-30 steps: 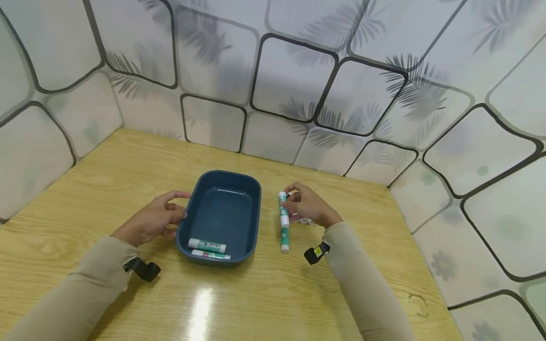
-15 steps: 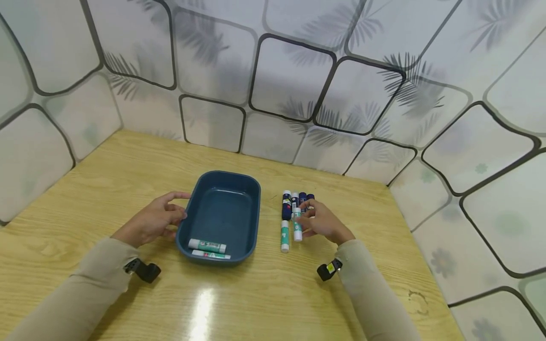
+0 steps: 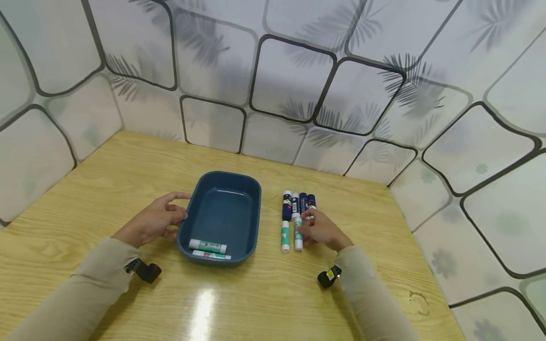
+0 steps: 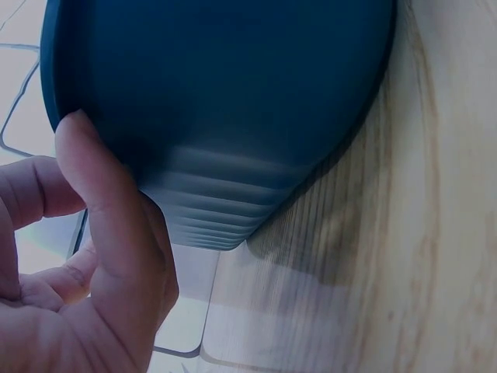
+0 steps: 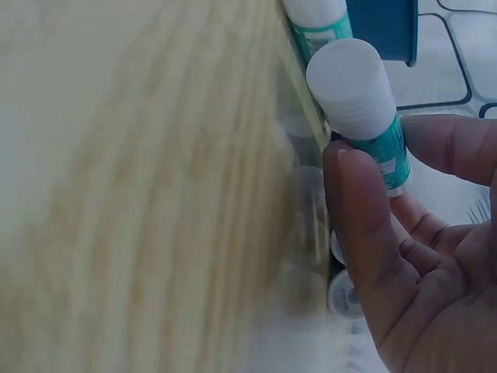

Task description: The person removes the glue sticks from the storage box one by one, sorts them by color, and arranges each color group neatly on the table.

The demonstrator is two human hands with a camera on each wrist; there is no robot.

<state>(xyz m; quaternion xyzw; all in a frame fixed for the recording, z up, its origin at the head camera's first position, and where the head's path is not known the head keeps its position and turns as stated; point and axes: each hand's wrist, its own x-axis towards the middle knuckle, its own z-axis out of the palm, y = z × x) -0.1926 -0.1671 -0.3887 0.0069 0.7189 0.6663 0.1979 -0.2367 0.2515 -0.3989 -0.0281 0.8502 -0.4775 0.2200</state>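
Note:
My right hand (image 3: 323, 230) pinches a green-and-white glue stick (image 3: 298, 237) between thumb and fingers, low over the table. In the right wrist view its white end (image 5: 349, 89) faces the camera. To its left lies a similar green glue stick (image 3: 285, 236). Just behind them, several dark blue glue sticks (image 3: 287, 205) lie side by side, the rightmost partly covered by my hand. At left, my left hand (image 3: 155, 219) touches the side of a dark blue tray (image 3: 254, 237), one finger against its rim. Inside the tray are a green-and-white glue stick (image 3: 207, 246) and a slimmer one (image 3: 211, 255).
The wooden table (image 3: 264, 303) meets a patterned wall covering (image 3: 290, 80) at the back and sides. A glare patch shines near the front, and a dark ring mark (image 3: 419, 303) is at the right.
My right hand moved right and toward the front, bringing the pinched glue stick from over the blue ones to beside the other green one. My left hand and the tray stayed in place.

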